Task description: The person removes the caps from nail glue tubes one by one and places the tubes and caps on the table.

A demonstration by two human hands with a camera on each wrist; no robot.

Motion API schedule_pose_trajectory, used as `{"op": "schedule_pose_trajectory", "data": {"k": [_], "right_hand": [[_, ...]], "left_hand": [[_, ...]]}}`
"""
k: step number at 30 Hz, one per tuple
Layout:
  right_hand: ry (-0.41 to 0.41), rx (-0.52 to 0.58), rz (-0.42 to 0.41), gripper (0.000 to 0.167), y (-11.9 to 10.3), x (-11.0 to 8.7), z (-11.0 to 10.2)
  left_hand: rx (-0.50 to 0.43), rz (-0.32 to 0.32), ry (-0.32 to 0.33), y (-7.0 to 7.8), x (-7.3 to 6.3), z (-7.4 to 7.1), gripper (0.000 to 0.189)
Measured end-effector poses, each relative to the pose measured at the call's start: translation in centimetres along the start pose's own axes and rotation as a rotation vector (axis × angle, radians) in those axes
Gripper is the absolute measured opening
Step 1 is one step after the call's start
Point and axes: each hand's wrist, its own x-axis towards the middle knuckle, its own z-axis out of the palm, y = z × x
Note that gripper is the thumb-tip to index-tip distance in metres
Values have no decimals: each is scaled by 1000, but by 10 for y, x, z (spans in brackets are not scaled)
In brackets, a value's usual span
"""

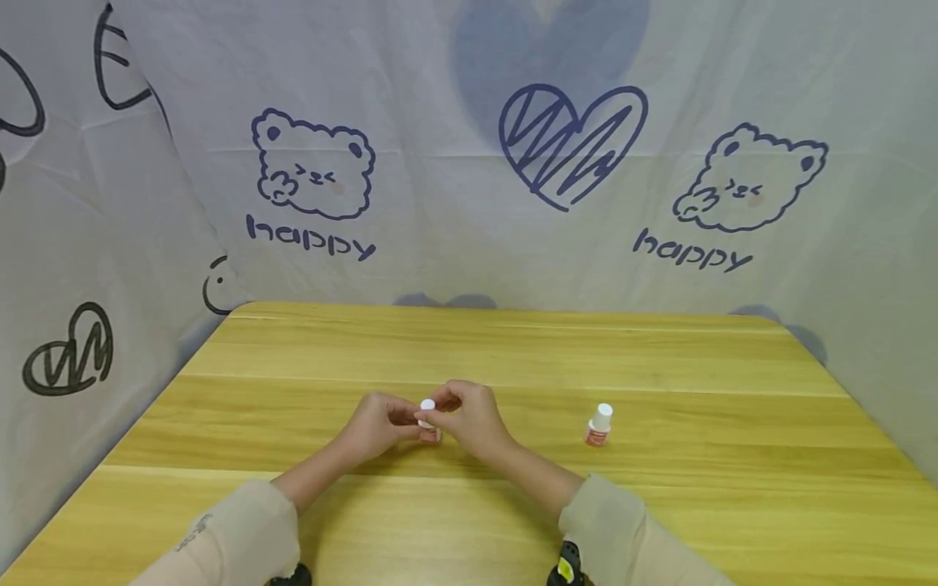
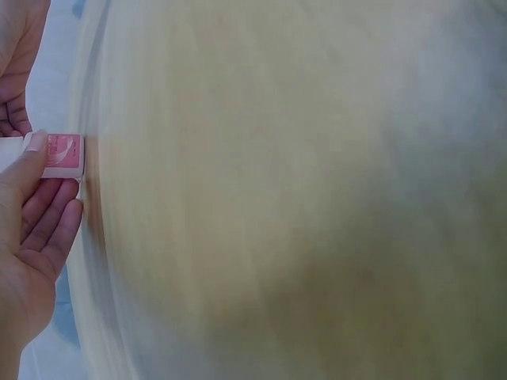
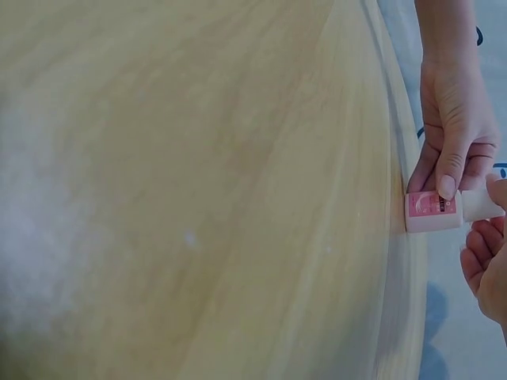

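Observation:
A small white bottle with a pink label point(image 3: 432, 206) stands upright on the table between the two hands. My left hand point(image 1: 375, 427) pinches its body, thumb against the label, as the right wrist view shows. At the white cap point(image 3: 479, 206), the thumb and fingers of my right hand point(image 1: 475, 419) hold on from the other side. The cap sits on the bottle; whether it is loose or tight cannot be told. In the head view the fingers hide much of the bottle.
To the right of the hands, a second small white bottle with a reddish label point(image 1: 598, 426) stands upright, capped. The wooden table point(image 1: 469, 350) ends at a white cloth point(image 1: 440, 98) with bear and heart drawings, which hangs behind and at the sides.

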Motion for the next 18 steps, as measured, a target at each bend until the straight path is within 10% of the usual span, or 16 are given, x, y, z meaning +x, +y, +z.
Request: {"op": "schedule_pose_trajectory", "data": {"k": [18], "right_hand": [[5,-36,50,12,0,2,1]], "left_hand": [[40,-8,-28,0,2,-2,16]]}}
